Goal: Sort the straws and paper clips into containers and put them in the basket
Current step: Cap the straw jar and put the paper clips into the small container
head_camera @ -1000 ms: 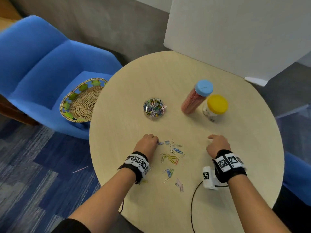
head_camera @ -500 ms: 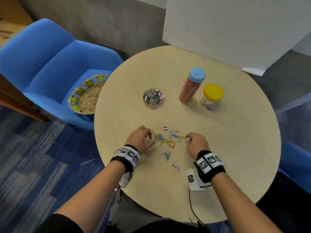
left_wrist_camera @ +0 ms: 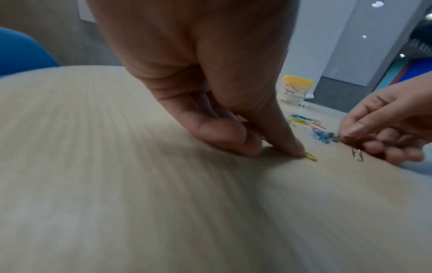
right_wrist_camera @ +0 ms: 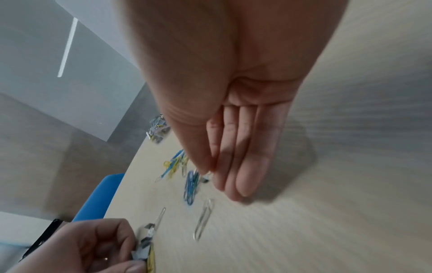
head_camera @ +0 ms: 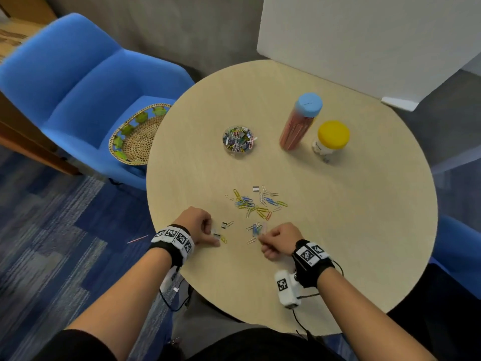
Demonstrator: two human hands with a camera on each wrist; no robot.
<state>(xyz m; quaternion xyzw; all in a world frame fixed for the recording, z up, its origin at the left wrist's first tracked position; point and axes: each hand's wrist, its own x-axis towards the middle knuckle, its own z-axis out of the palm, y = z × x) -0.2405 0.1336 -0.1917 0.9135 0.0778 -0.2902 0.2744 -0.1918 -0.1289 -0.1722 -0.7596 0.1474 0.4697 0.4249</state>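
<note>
Loose coloured paper clips (head_camera: 257,204) lie scattered on the round table (head_camera: 351,230). My left hand (head_camera: 216,237) pinches small silver clips and a yellow clip (right_wrist_camera: 147,245) at the table surface; the yellow clip (left_wrist_camera: 311,158) sticks out under its fingertips. My right hand (head_camera: 261,239) pinches a small clip (left_wrist_camera: 336,138) between thumb and forefinger, beside a blue clip bunch (right_wrist_camera: 191,186). A clear bowl (head_camera: 238,139) holds many clips. A tall blue-lidded tube (head_camera: 299,123) of pink straws stands beside a yellow-lidded jar (head_camera: 329,138).
A woven basket (head_camera: 138,136) rests on the blue chair (head_camera: 78,82) left of the table. A white board (head_camera: 364,35) stands behind the table. A single straw (head_camera: 137,238) lies on the carpet. A silver clip (right_wrist_camera: 203,219) lies between my hands.
Both hands have drawn back from the sides of the main clip pile to the nearer stray clips, and each now pinches clips. My head view has shifted.
</note>
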